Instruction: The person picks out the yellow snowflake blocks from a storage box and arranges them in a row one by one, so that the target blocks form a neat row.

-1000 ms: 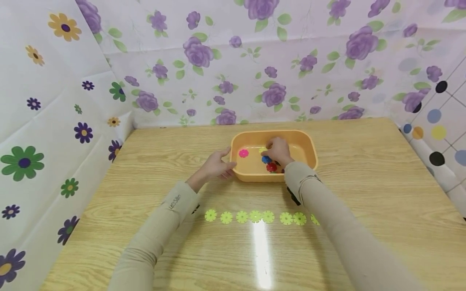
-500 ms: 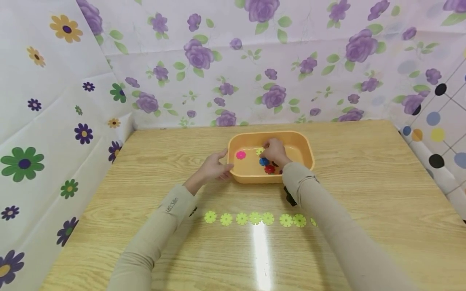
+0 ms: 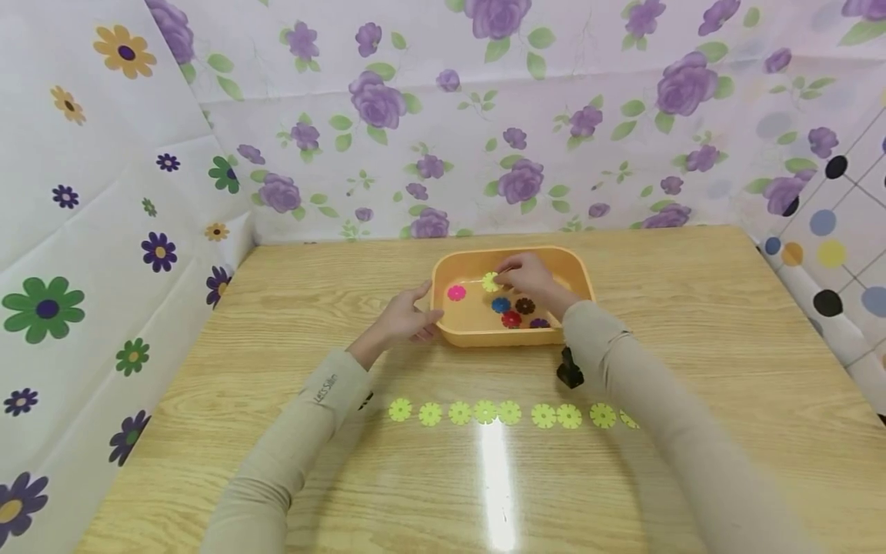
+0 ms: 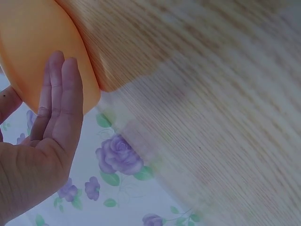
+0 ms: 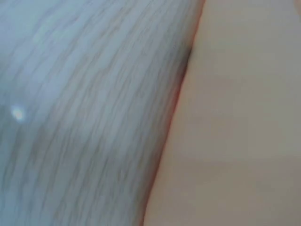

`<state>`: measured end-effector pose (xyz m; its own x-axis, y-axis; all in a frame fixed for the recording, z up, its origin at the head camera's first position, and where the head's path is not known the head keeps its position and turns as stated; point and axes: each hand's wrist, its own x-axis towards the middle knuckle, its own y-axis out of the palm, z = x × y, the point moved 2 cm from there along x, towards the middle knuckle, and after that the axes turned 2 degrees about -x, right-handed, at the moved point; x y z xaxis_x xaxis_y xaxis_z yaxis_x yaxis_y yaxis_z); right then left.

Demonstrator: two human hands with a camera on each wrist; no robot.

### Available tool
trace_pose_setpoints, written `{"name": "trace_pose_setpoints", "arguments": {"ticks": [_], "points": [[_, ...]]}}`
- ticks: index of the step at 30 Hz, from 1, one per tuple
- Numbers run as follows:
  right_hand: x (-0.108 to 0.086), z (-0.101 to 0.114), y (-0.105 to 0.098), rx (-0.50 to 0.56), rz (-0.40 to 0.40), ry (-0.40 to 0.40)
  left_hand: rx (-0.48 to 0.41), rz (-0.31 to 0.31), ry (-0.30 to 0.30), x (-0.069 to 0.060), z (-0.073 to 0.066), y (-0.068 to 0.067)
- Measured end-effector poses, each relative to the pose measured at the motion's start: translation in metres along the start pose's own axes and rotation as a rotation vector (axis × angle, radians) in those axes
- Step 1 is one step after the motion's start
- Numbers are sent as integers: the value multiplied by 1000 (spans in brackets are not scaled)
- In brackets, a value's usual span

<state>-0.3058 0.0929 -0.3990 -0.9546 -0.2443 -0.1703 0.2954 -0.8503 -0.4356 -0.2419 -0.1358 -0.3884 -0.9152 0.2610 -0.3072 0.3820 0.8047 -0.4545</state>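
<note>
An orange plastic basin (image 3: pixel 512 338) stands on the table, with several flower-shaped interlocking discs inside. My left hand (image 3: pixel 404 315) is at the basin's left end. In the left wrist view its straight fingers (image 4: pixel 71 92) lie along the outer wall. Inside the basin, my right hand (image 3: pixel 529 275) pinches the edge of a yellow-green interlocking disc (image 3: pixel 491 282). Around it lie a pink disc (image 3: pixel 456 293), a blue disc (image 3: pixel 501 305), a red disc (image 3: pixel 511 319), a brown disc (image 3: pixel 525 306) and a purple disc (image 3: pixel 539 323). The right wrist view shows the basin wall (image 5: pixel 230 122) but no hand.
A row of several yellow-green discs (image 3: pixel 460 413) lies across the table (image 3: pixel 388 492) in front of the basin; my right sleeve covers part of its right end. Flowered sheets (image 3: pixel 429 115) hang behind and at the left.
My right hand has drawn back a little to the right and away, uncovering the brown and purple discs. The yellow-green disc has shifted slightly toward the back. The left hand stays at the basin.
</note>
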Motion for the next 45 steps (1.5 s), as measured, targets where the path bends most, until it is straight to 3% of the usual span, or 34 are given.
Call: {"name": "trace_pose_setpoints", "arguments": {"ticks": [14,25,36,45], "points": [[-34,4,-41,-24,37,-14,20,-1,-16,2,0,0],[-65,4,-72,-39,156,-48,20,-5,3,3,-1,0],[-96,-8,-102,-23,174,-35,20,3,18,1,-1,-1],[-119,-25,-125,-39,193,-8,28,-7,-9,3,0,1]]}}
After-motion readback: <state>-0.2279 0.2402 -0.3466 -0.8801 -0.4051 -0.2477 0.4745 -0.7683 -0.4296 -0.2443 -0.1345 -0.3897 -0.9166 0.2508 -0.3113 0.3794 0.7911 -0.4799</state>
